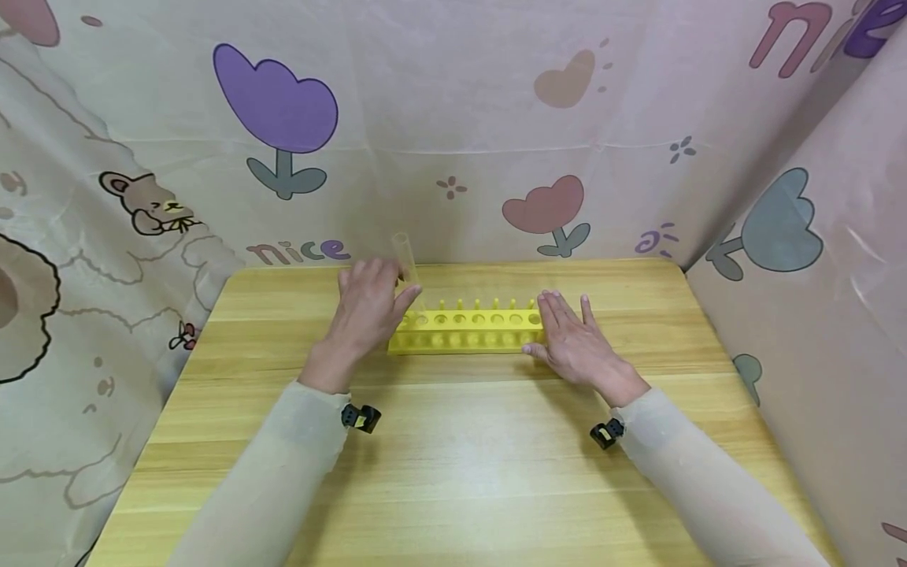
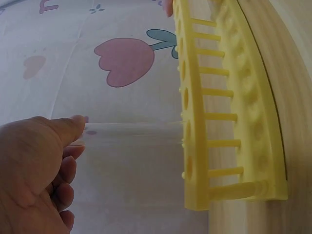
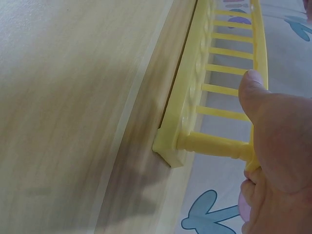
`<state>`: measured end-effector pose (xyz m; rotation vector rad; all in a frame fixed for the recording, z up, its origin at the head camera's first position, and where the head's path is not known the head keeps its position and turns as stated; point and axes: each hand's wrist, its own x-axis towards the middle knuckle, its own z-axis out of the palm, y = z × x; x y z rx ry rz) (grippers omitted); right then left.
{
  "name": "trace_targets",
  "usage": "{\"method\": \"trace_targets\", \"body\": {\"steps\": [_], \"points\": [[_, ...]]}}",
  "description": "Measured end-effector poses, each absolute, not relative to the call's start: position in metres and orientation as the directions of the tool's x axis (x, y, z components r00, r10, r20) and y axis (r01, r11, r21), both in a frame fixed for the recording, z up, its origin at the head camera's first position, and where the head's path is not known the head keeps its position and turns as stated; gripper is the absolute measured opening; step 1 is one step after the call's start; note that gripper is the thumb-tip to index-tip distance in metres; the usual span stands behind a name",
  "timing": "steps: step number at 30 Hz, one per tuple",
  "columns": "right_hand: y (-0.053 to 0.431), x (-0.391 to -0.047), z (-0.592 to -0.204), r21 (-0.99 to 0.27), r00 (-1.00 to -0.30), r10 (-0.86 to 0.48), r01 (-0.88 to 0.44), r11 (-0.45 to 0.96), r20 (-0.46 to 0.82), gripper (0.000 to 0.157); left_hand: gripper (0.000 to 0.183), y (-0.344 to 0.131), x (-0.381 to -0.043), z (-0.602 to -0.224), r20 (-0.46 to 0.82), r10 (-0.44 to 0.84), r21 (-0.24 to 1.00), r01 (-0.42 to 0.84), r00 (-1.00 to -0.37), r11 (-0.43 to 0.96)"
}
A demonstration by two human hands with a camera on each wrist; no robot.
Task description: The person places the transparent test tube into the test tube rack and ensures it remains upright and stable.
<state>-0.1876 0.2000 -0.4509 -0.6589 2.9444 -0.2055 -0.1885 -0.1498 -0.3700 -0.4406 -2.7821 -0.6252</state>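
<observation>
Pale sleeves (image 1: 272,472) stretch over the wooden tabletop (image 1: 453,457). Near its back edge stands a yellow rack (image 1: 468,327). The left hand (image 1: 367,303) pinches a clear tube (image 2: 134,133), which leans over the rack's left end. The right hand (image 1: 577,345) grips the right end with fingers and thumb. The tube looks light, stiff, slippery and maybe breakable: pinch it softly at its middle.
</observation>
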Motion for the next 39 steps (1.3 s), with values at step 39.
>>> {"method": "trace_targets", "body": {"steps": [39], "points": [[0.200,-0.188,-0.454,-0.171,-0.901,-0.429,-0.414,0.894,-0.062,0.099,0.034,-0.147,-0.189,-0.418,0.223,0.251,0.344,0.317,-0.942,0.884]]}}
